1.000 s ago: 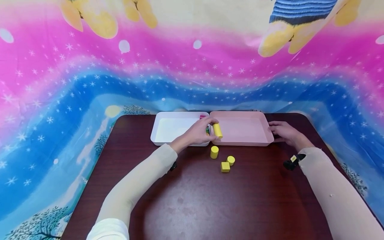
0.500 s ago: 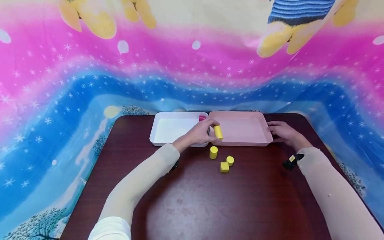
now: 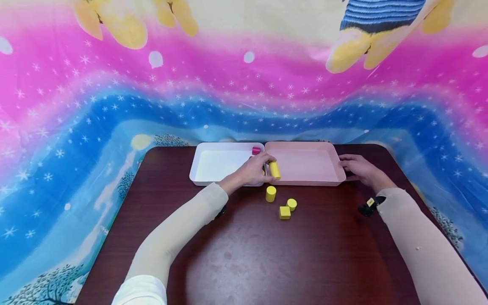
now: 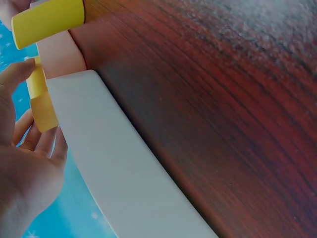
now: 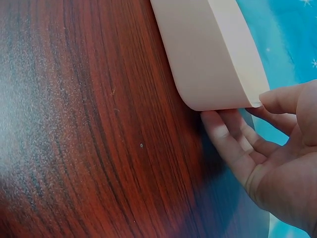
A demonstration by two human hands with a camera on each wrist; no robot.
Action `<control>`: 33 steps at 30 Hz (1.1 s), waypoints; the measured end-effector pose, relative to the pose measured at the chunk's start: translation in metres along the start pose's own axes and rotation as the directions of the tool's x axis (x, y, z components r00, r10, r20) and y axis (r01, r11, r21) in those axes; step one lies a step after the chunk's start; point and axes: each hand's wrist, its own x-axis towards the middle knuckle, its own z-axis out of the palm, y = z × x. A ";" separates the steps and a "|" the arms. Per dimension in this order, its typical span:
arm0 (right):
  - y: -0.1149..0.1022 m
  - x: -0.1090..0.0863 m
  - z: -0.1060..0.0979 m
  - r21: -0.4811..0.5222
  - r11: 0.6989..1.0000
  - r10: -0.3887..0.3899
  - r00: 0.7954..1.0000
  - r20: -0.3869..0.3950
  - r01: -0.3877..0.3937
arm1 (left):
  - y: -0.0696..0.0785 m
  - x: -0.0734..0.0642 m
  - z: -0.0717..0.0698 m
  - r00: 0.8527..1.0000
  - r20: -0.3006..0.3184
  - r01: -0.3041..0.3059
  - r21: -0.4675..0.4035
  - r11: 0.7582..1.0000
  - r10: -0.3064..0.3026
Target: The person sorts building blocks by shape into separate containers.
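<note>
My left hand (image 3: 252,169) pinches a yellow cylinder (image 3: 274,170), tilted, over the place where the white tray (image 3: 213,181) and the pink tray (image 3: 305,182) meet. Its thumb sits near the front rims in the left wrist view. A magenta block (image 3: 256,150) lies in the white tray's far right corner; other pieces there are mostly hidden behind the hand. My right hand (image 3: 364,170) holds the pink tray's right end, with fingertips at the rim and at the lower edge in the right wrist view.
In front of the trays a yellow cylinder (image 3: 270,194) stands on the dark wooden table (image 3: 305,262). A shorter yellow cylinder (image 3: 291,204) and a yellow cube (image 3: 284,213) are nearer to me. A printed cloth (image 3: 244,106) hangs behind the table.
The left hand has shifted slightly toward me with the yellow cylinder, uncovering more of the magenta block. The right hand stays at the pink tray's end.
</note>
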 end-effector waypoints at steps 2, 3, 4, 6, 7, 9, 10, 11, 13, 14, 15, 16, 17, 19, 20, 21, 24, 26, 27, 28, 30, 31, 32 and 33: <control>0.000 0.000 0.000 0.002 1.000 0.001 1.000 0.002 -0.001 | 0.000 -0.001 0.000 1.000 0.007 0.002 0.001 1.000 -0.002; 0.000 0.001 0.000 0.003 1.000 0.001 1.000 0.002 -0.001 | 0.000 -0.001 -0.001 1.000 0.010 0.003 -0.002 1.000 -0.003; 0.000 0.001 0.000 0.004 1.000 0.002 1.000 0.002 -0.002 | 0.000 -0.002 -0.001 1.000 0.012 0.004 -0.006 1.000 -0.004; 0.000 0.002 0.000 0.006 1.000 0.002 1.000 0.001 -0.002 | 0.000 -0.003 -0.002 1.000 0.015 0.009 -0.021 1.000 -0.009; 0.000 0.002 0.000 0.006 1.000 0.001 1.000 0.001 -0.001 | 0.001 -0.003 -0.003 1.000 0.014 0.010 -0.028 1.000 -0.010; 0.000 0.002 0.000 0.006 1.000 0.001 1.000 -0.001 -0.001 | 0.002 -0.004 -0.004 1.000 0.011 0.009 -0.048 0.999 -0.008; 0.000 0.002 0.000 0.006 1.000 0.001 1.000 -0.001 -0.001 | 0.002 -0.005 -0.005 1.000 0.008 0.008 -0.056 0.998 -0.007; 0.000 0.001 0.000 0.006 1.000 0.001 1.000 -0.001 -0.001 | 0.002 -0.005 -0.005 1.000 0.006 0.006 -0.064 0.998 -0.006; 0.001 0.001 0.000 0.000 1.000 -0.002 1.000 -0.002 0.002 | 0.003 -0.007 -0.007 1.000 0.000 0.000 -0.076 0.997 0.000; 0.000 0.000 0.001 0.000 1.000 -0.003 1.000 -0.002 0.003 | 0.003 -0.008 -0.007 1.000 -0.003 -0.003 -0.083 0.997 0.003; 0.000 0.000 0.001 0.000 1.000 -0.003 1.000 -0.003 0.003 | 0.003 -0.008 -0.008 1.000 -0.006 -0.006 -0.088 0.996 0.006; 0.000 0.000 0.001 -0.001 1.000 -0.003 1.000 -0.002 0.003 | 0.003 -0.009 -0.009 1.000 -0.010 -0.010 -0.093 0.996 0.009; 0.000 0.001 0.001 -0.001 1.000 -0.004 1.000 -0.002 0.004 | 0.003 -0.010 -0.009 1.000 -0.012 -0.013 -0.093 0.996 0.012; 0.001 0.001 0.001 0.006 1.000 -0.001 1.000 -0.002 0.001 | 0.003 -0.012 -0.011 1.000 -0.017 -0.019 -0.097 0.995 0.017; 0.001 0.002 0.001 0.006 1.000 0.000 1.000 0.000 0.000 | 0.003 -0.013 -0.011 1.000 -0.021 -0.025 -0.097 0.995 0.023; 0.002 0.002 0.000 0.007 1.000 0.000 1.000 0.000 0.000 | 0.004 -0.014 -0.012 0.999 -0.023 -0.027 -0.098 0.995 0.025; 0.003 0.003 0.000 0.007 1.000 -0.001 1.000 0.001 0.001 | 0.003 -0.017 -0.012 0.999 -0.030 -0.034 -0.104 0.994 0.031; 0.003 0.003 0.000 0.004 1.000 -0.002 1.000 -0.002 0.002 | 0.003 -0.019 -0.012 0.999 -0.037 -0.038 -0.116 0.993 0.033; 0.003 0.002 0.000 0.003 1.000 -0.003 1.000 -0.004 0.003 | 0.004 -0.020 -0.013 0.999 -0.039 -0.037 -0.124 0.992 0.032; 0.003 0.002 0.000 0.001 1.000 -0.003 1.000 -0.005 0.003 | 0.004 -0.022 -0.013 0.999 -0.043 -0.039 -0.133 0.990 0.034; 0.003 0.002 0.000 0.002 1.000 -0.002 1.000 -0.007 0.002 | 0.005 -0.025 -0.014 0.998 -0.047 -0.039 -0.152 0.988 0.032; 0.004 0.002 0.001 0.001 1.000 -0.001 1.000 -0.009 0.001 | 0.006 -0.026 -0.014 0.998 -0.048 -0.039 -0.161 0.986 0.031; 0.004 0.002 0.000 0.000 1.000 0.000 1.000 -0.008 0.000 | 0.006 -0.028 -0.014 0.998 -0.047 -0.039 -0.164 0.986 0.032; 0.003 0.002 0.000 -0.001 1.000 0.000 1.000 -0.008 0.000 | 0.007 -0.029 -0.015 0.998 -0.044 -0.040 -0.165 0.985 0.033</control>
